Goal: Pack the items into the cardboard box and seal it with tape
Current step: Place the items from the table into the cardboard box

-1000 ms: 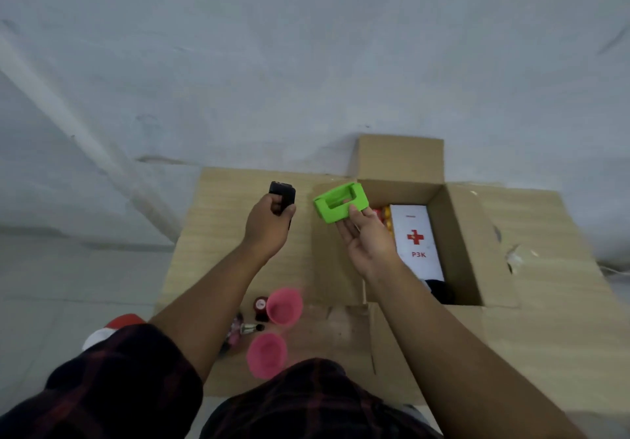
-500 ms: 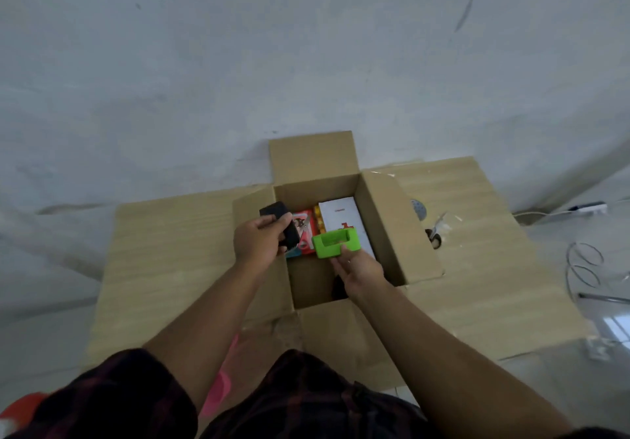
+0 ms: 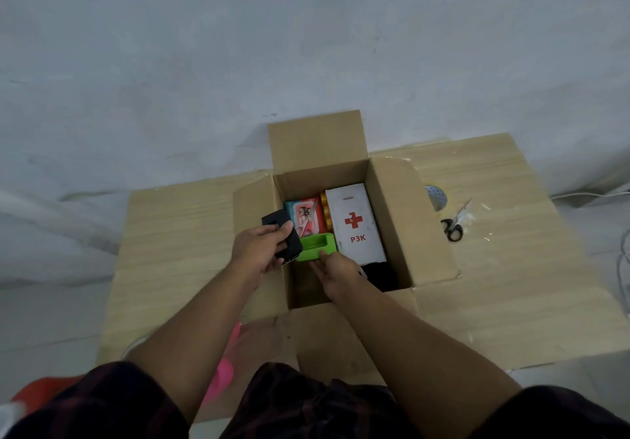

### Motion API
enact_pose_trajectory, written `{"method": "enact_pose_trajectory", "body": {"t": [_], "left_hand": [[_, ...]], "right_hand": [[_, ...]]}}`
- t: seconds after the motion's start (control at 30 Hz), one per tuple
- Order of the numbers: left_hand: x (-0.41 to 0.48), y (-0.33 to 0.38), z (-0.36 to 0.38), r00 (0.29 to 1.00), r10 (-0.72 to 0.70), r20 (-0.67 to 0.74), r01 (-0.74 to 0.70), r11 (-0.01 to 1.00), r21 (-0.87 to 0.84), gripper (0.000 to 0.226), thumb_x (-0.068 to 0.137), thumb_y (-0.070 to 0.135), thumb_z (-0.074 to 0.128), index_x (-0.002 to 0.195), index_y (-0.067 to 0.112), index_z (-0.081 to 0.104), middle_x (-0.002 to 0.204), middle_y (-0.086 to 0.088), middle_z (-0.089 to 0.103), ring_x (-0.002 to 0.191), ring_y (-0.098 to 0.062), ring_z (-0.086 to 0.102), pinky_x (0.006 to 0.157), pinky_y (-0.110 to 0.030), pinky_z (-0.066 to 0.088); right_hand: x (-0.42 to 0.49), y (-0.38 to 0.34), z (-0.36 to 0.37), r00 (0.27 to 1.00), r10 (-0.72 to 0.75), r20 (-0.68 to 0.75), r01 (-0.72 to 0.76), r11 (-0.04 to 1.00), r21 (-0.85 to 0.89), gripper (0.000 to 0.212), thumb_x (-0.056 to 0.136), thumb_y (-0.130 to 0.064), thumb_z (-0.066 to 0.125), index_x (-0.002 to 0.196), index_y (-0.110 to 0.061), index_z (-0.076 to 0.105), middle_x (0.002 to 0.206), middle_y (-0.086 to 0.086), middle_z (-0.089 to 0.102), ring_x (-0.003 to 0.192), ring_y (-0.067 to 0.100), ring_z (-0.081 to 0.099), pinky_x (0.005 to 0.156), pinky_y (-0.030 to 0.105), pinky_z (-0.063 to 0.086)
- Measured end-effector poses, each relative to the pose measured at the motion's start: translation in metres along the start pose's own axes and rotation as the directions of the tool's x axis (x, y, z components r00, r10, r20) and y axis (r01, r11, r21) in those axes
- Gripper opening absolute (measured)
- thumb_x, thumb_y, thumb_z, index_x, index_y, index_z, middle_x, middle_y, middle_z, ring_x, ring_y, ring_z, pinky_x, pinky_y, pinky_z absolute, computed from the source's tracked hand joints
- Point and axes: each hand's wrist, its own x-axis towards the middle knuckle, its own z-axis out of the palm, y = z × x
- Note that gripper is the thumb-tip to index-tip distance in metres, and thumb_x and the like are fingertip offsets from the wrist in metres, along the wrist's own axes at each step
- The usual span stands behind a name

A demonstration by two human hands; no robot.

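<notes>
The left hand (image 3: 254,251) is gripping a small black block (image 3: 283,237), its fingers wrapping over the top face and clamping it above the left wall of the open cardboard box (image 3: 392,220). Just right of those fingers, the right hand (image 3: 337,273) is holding a green case (image 3: 315,246) inside the box, the thumb pressing on its near edge while the other fingers are lying hidden beneath it. The black block and the green case are touching or nearly so. Beyond the left fingertips a red packet (image 3: 303,217) is lying on the box floor, and beyond the right thumb a white first-aid box (image 3: 356,223) with a red cross is lying flat, a yellow item (image 3: 325,213) sitting between the two. Well to the right of both hands, scissors (image 3: 453,225) and a tape roll (image 3: 436,196) are resting on the wooden table (image 3: 170,234).
</notes>
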Motion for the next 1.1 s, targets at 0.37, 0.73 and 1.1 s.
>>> {"method": "enact_pose_trajectory", "body": {"t": [0.37,0.73,1.1], "left_hand": [[0.004,0.000,-0.003,0.999,-0.015,0.042,0.013,0.999,0.041,0.040,0.085,0.038,0.088,0.117,0.019,0.071,0.098,0.004,0.079,0.078,-0.001,0.075,0.051,-0.019,0.054],[0.008,-0.002,-0.001,0.996,0.004,0.094,-0.014,0.994,0.105,0.026,0.086,0.037,0.087,0.103,0.023,0.072,0.094,0.004,0.079,0.077,-0.001,0.075,0.049,-0.021,0.051],[0.011,-0.006,0.005,0.986,0.077,0.148,-0.112,0.965,0.239,0.021,0.097,0.030,0.078,0.115,0.021,0.071,0.106,-0.001,0.077,0.082,-0.003,0.074,0.058,-0.022,0.051]], "right_hand": [[0.026,0.015,0.013,0.993,0.045,-0.106,-0.053,0.996,-0.070,0.024,0.103,0.007,0.056,0.126,0.001,0.057,0.095,0.013,0.064,0.081,0.025,0.066,0.086,0.039,0.062],[0.030,0.015,0.020,0.998,0.024,-0.055,-0.027,0.998,-0.048,0.016,0.105,0.006,0.051,0.116,-0.004,0.057,0.099,0.015,0.065,0.089,0.028,0.067,0.102,0.046,0.058],[0.006,-0.017,-0.002,0.998,0.065,0.010,-0.057,0.926,-0.373,0.018,0.107,-0.007,0.051,0.122,-0.010,0.060,0.119,0.017,0.068,0.105,0.029,0.069,0.085,0.041,0.062]]}}
